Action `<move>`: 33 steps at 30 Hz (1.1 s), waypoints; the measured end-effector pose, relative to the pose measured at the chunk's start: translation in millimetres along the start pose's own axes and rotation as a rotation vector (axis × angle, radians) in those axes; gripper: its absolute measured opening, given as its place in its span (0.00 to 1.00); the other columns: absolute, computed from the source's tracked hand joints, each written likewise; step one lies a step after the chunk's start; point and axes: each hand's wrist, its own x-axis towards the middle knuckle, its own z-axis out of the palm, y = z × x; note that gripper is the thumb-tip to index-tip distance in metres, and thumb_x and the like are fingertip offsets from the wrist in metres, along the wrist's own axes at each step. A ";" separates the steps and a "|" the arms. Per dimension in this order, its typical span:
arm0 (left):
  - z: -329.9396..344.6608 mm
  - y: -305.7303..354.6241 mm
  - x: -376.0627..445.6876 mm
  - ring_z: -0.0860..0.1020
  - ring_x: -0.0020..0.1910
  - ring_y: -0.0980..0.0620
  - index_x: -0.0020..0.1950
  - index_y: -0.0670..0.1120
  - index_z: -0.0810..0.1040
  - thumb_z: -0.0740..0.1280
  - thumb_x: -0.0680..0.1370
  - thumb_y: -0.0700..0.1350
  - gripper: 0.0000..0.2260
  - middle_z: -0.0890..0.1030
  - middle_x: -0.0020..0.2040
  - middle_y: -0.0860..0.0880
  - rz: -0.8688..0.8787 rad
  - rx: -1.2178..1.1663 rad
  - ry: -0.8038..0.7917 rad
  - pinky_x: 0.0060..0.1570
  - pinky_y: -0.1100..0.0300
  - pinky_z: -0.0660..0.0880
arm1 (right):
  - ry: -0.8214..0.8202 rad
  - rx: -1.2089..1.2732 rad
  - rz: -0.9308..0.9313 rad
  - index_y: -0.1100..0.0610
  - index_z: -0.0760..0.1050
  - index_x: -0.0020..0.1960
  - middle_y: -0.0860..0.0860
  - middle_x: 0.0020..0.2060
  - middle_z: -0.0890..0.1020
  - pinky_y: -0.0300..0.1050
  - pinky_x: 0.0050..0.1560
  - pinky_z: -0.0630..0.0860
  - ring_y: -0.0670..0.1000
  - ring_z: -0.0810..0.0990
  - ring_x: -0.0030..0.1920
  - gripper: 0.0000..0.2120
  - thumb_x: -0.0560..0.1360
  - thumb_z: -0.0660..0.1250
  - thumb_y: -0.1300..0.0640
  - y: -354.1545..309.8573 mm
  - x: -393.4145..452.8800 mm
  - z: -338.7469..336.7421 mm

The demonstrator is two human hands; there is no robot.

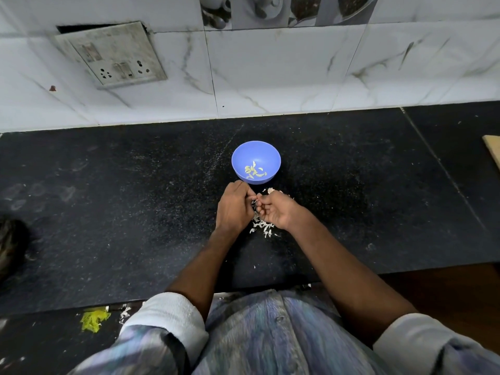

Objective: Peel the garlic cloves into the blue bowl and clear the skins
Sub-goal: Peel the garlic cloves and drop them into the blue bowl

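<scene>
Both hands, left hand [234, 205] and right hand [276, 209], pinch something tiny together, clove hidden. The blue bowl [256, 161] sits just ahead, skins [262, 226] underneath on the counter [108, 212].

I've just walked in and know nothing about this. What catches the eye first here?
The blue bowl stands out on the black counter, with a few pale peeled pieces in its bottom. Just in front of it, the left hand and right hand meet, fingers curled around something small. White garlic skins lie scattered beneath them.
</scene>
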 end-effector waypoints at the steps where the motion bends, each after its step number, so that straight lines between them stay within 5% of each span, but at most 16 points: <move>1: 2.5 2.1 -0.1 0.75 0.42 0.53 0.41 0.46 0.78 0.68 0.75 0.34 0.08 0.80 0.40 0.53 -0.121 -0.075 0.001 0.40 0.64 0.71 | 0.035 -0.089 -0.116 0.59 0.74 0.44 0.52 0.32 0.75 0.40 0.34 0.69 0.48 0.71 0.33 0.10 0.82 0.61 0.68 2.9 2.4 1.0; 5: 10.2 18.7 13.1 0.71 0.32 0.54 0.37 0.45 0.79 0.65 0.79 0.33 0.13 0.76 0.32 0.51 -0.935 -0.790 -0.094 0.30 0.62 0.69 | 0.157 -0.642 -0.790 0.59 0.74 0.43 0.50 0.36 0.79 0.42 0.39 0.71 0.46 0.75 0.37 0.07 0.79 0.66 0.65 16.3 14.7 -8.2; 7: 10.7 23.2 16.5 0.70 0.32 0.55 0.38 0.45 0.76 0.60 0.81 0.31 0.15 0.75 0.34 0.49 -1.184 -1.089 -0.097 0.27 0.65 0.71 | 0.176 -0.719 -0.867 0.56 0.74 0.41 0.47 0.36 0.80 0.41 0.40 0.72 0.46 0.77 0.38 0.08 0.78 0.67 0.65 17.3 19.5 -10.5; 9: 14.0 21.6 12.7 0.73 0.31 0.56 0.39 0.45 0.79 0.62 0.81 0.32 0.15 0.78 0.35 0.50 -1.052 -0.997 -0.077 0.29 0.64 0.73 | 0.169 -0.612 -0.707 0.54 0.72 0.39 0.47 0.33 0.78 0.43 0.37 0.71 0.48 0.75 0.36 0.11 0.79 0.66 0.63 15.4 17.5 -4.4; 12: 13.5 9.0 4.9 0.78 0.37 0.55 0.40 0.47 0.80 0.67 0.78 0.32 0.12 0.82 0.38 0.52 -0.477 -0.388 0.038 0.40 0.64 0.74 | 0.054 -0.149 -0.266 0.58 0.73 0.40 0.52 0.29 0.74 0.41 0.32 0.66 0.50 0.70 0.32 0.11 0.80 0.62 0.66 6.5 11.2 8.9; 15: 5.9 -2.5 8.2 0.74 0.42 0.51 0.42 0.45 0.77 0.63 0.75 0.32 0.09 0.79 0.40 0.50 -0.006 -0.198 0.101 0.45 0.59 0.69 | -0.102 0.118 0.046 0.59 0.74 0.43 0.50 0.28 0.72 0.39 0.36 0.65 0.48 0.68 0.32 0.12 0.84 0.58 0.63 -7.9 4.1 2.0; 18: -0.9 -5.9 7.0 0.71 0.45 0.51 0.45 0.47 0.77 0.60 0.75 0.35 0.09 0.77 0.44 0.50 0.140 -0.104 0.043 0.44 0.61 0.67 | -0.171 0.210 0.171 0.61 0.75 0.45 0.50 0.27 0.71 0.38 0.39 0.63 0.47 0.67 0.33 0.12 0.84 0.57 0.62 -12.0 1.6 -3.8; 20: 2.9 -6.7 3.3 0.73 0.46 0.52 0.45 0.47 0.78 0.62 0.77 0.36 0.08 0.79 0.44 0.51 0.041 -0.117 0.045 0.46 0.63 0.69 | -0.131 0.197 0.135 0.60 0.75 0.44 0.50 0.29 0.73 0.38 0.38 0.65 0.47 0.68 0.34 0.12 0.85 0.57 0.62 -10.7 -1.1 1.3; 23: 12.7 -7.2 6.7 0.80 0.44 0.54 0.44 0.46 0.83 0.68 0.78 0.36 0.07 0.84 0.43 0.51 -0.370 -0.352 0.027 0.48 0.64 0.75 | 0.012 -0.075 -0.237 0.60 0.75 0.45 0.54 0.34 0.77 0.37 0.34 0.71 0.47 0.74 0.33 0.09 0.83 0.61 0.65 -2.1 2.3 9.3; 25: 14.1 -2.1 10.5 0.79 0.39 0.52 0.40 0.45 0.84 0.67 0.79 0.39 0.09 0.85 0.39 0.48 -0.619 -0.605 -0.091 0.42 0.58 0.75 | 0.084 -0.301 -0.508 0.62 0.75 0.47 0.54 0.35 0.80 0.37 0.34 0.73 0.46 0.77 0.33 0.06 0.81 0.62 0.68 6.7 5.5 8.2; 28: 9.3 7.4 18.2 0.73 0.34 0.53 0.38 0.45 0.82 0.65 0.82 0.40 0.14 0.81 0.36 0.47 -0.921 -0.875 -0.179 0.34 0.61 0.70 | 0.115 -0.446 -0.679 0.64 0.75 0.49 0.54 0.37 0.82 0.36 0.36 0.75 0.44 0.79 0.35 0.05 0.81 0.62 0.69 14.3 10.5 2.4; 33: 6.6 6.1 19.1 0.75 0.33 0.58 0.40 0.47 0.85 0.65 0.84 0.38 0.15 0.83 0.36 0.49 -0.983 -0.956 -0.185 0.30 0.67 0.69 | 0.114 -0.423 -0.660 0.63 0.77 0.51 0.54 0.37 0.82 0.37 0.36 0.76 0.43 0.80 0.34 0.07 0.81 0.62 0.70 12.8 11.0 -0.2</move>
